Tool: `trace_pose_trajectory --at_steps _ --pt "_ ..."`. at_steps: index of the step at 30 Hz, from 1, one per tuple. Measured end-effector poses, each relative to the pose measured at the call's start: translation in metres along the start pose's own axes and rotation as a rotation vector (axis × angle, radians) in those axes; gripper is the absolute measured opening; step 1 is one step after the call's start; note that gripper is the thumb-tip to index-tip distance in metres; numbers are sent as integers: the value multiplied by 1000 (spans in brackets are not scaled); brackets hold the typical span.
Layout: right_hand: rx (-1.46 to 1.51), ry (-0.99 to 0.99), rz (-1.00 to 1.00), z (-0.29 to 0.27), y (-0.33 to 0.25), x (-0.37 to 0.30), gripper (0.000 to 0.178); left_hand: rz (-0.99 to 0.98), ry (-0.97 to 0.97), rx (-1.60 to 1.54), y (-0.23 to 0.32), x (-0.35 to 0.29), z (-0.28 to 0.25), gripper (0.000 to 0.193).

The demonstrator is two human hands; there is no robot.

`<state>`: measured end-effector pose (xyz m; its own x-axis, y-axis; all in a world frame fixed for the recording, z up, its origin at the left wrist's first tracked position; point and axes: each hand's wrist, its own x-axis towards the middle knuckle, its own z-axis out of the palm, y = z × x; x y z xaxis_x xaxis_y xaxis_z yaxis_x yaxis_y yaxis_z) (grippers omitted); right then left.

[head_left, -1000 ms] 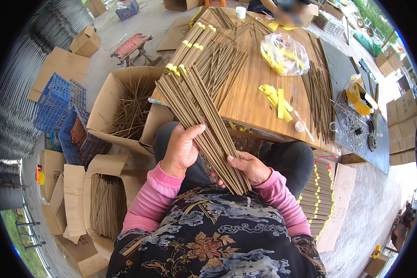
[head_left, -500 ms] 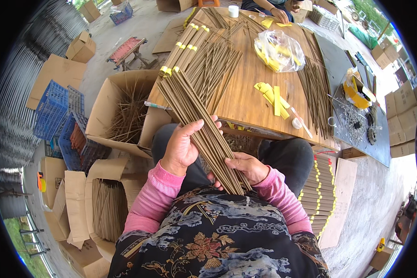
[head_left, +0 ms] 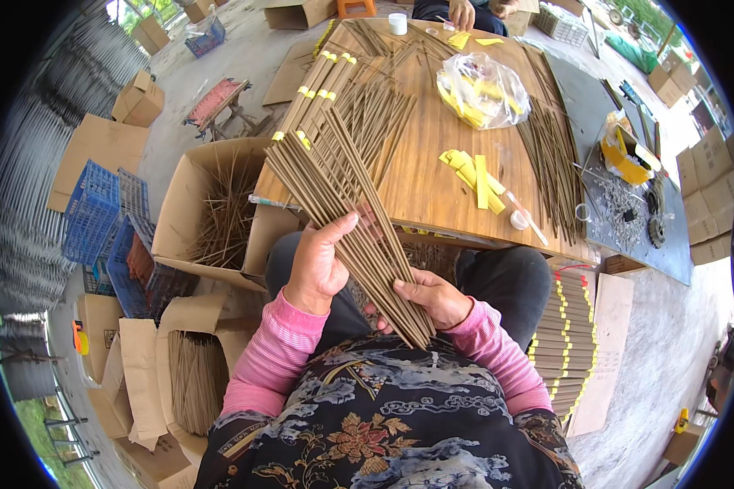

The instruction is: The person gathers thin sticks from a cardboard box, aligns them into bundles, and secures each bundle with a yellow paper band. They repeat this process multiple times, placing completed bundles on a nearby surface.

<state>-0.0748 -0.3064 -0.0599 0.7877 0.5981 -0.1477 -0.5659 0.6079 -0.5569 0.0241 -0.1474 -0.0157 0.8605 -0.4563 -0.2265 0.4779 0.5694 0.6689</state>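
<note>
Sticks (head_left: 347, 224), one fanned bundle, too many for counting, lying over lap and table (head_left: 432, 175) edge; long axis running from lower right near body to upper left. Left hand (head_left: 318, 265) grasping bundle at middle, thumb on top. Right hand (head_left: 428, 297) clenching narrow lower end. Both hands touching bundle. Two open boxes (head_left: 183, 216) of sticks sitting at left.

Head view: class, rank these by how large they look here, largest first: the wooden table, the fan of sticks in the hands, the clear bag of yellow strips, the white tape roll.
1. wooden table
2. fan of sticks, held nearer the camera, so it looks enlarged
3. clear bag of yellow strips
4. white tape roll
</note>
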Motion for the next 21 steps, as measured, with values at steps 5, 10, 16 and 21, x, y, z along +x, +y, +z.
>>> trace_pose_trajectory --at_steps 5,10,16,21 --pt "-156 -22 -12 -7 -2 -1 32 -21 -138 79 -2 9 -4 27" --pt "-403 -39 -95 -10 -11 7 35 8 -250 57 3 24 16 26" --pt "-791 98 -513 -24 -59 24 55 347 -369 250 23 53 77 13" --pt "-1141 431 -747 -44 -101 44 55 590 -461 516 16 80 105 24"
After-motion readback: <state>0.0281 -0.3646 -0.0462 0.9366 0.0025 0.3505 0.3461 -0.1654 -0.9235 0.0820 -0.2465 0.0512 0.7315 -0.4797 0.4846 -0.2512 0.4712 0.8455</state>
